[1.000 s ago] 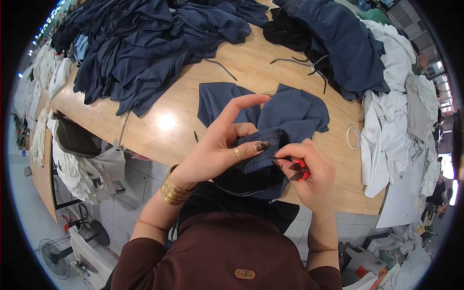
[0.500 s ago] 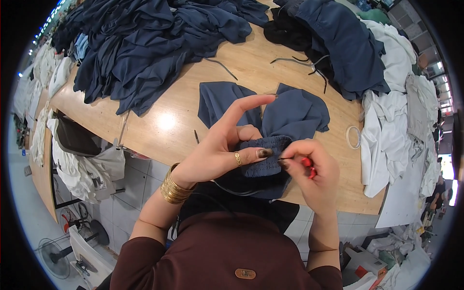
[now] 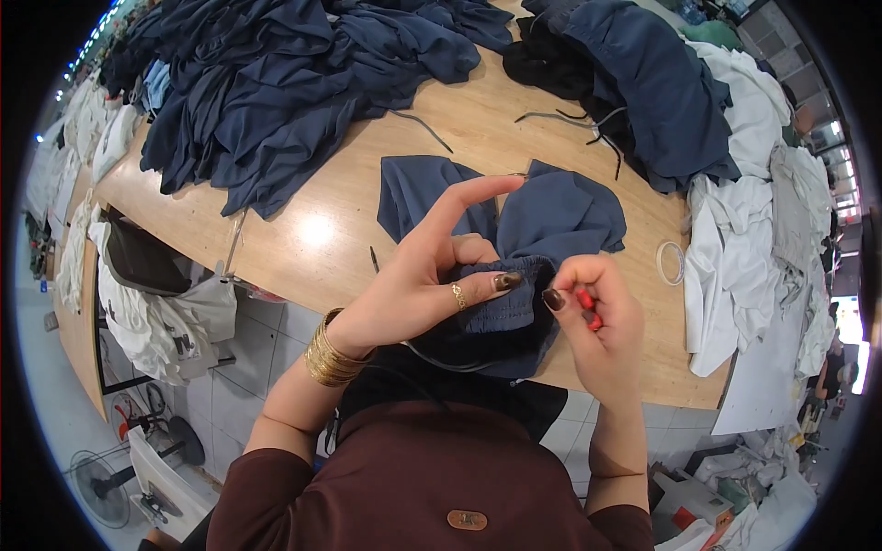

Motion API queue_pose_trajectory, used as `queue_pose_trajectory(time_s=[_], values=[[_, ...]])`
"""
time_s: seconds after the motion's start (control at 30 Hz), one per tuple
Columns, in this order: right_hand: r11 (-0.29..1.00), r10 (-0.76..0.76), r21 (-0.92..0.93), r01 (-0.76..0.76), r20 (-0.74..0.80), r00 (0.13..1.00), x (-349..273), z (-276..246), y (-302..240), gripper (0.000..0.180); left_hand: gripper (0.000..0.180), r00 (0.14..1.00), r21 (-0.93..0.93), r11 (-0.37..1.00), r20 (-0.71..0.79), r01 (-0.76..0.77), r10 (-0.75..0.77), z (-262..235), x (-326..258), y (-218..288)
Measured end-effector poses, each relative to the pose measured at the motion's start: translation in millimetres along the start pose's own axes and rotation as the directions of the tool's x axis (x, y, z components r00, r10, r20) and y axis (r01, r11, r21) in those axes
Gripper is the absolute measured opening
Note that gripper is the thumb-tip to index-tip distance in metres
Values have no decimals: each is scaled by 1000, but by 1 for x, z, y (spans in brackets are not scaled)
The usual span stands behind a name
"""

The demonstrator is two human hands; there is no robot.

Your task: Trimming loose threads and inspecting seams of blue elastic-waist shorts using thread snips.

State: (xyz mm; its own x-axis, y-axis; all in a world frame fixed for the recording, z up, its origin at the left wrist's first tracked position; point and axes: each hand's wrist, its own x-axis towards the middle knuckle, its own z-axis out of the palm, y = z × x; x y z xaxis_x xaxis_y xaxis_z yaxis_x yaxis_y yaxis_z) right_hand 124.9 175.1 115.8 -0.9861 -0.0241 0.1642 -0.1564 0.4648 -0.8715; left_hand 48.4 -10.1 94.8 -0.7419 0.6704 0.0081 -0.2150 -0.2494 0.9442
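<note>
Navy shorts [image 3: 560,216] lie on the table in front of me, their two legs spread away from me. Their gathered elastic waistband [image 3: 501,308] is pinched between the thumb and curled fingers of my left hand [image 3: 418,271], whose index finger points out over the legs. Just right of the waistband, my right hand [image 3: 602,308] is closed around a small red-handled tool [image 3: 586,298]. Its working end is hidden in the fingers, so its kind does not show. The right thumb and index fingertip are close together, apart from the cloth.
A large heap of navy garments [image 3: 276,101] covers the far left of the wooden table [image 3: 303,262]. More navy clothing [image 3: 634,92] and white fabric [image 3: 735,266] lie at the right. Loose grey cords [image 3: 423,129] and a white ring [image 3: 671,263] rest on the tabletop.
My right hand has drawn slightly right, off the waistband's edge, and its thumb has turned. My left hand keeps its pinch in nearly the same place.
</note>
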Motion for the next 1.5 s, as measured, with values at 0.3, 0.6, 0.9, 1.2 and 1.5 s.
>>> queue_pose_trajectory(time_s=[0.3, 0.6, 0.9, 1.2, 1.5], values=[[976, -152, -146, 158, 57, 987, 3, 5, 3, 18, 73, 1000, 20, 999, 1, -25, 25, -1, 0, -4], [997, -54, -62, 52, -19, 998, -3, -3, 6, 39, 77, 1000, -49, 998, -13, -28, 28, -5, -1, -6], [928, -196, -321, 190, 14, 980, -3, -2, 5, 29, 73, 993, -66, 994, 77, -88, 93, -10, -2, -9], [936, -225, -276, 218, 5, 974, -4, 1, 10, 26, 74, 990, -84, 990, 76, -111, 118, -7, 0, -12], [919, -235, -329, 215, -20, 972, -2, -1, 4, 26, 74, 994, -86, 992, 55, -95, 100, -9, -2, -10]])
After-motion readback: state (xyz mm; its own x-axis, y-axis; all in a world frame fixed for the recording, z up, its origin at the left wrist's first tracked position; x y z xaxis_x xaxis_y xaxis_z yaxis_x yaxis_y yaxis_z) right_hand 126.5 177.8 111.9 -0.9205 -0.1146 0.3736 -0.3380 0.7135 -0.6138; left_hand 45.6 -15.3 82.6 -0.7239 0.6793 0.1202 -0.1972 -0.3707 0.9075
